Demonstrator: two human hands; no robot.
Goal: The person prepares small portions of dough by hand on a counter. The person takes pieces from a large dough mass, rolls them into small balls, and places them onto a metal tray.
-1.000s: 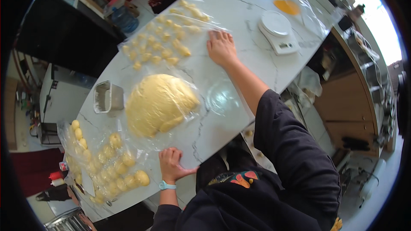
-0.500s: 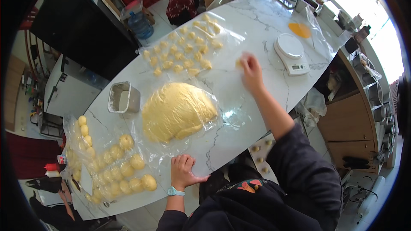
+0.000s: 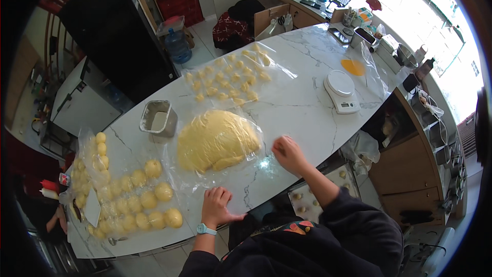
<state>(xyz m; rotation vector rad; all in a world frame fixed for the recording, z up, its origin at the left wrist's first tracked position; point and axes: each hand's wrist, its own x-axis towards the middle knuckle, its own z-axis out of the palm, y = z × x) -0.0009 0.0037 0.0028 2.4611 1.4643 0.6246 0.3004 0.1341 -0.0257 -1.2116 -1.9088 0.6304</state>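
Ahead of our left hand and just left of our curled right hand, we have a large dough mound, pale yellow, domed, film-covered and faintly creased. Left of our left hand, we see smooth round dough balls in rows, partly film-covered. Beyond the mound, we find small, uneven dough pieces lying spread out.

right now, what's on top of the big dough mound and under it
Clear, wrinkled film covers the big dough mound and spreads onto the marbled tabletop around it. What lies directly under the mound can't be seen; the dough itself hides it.
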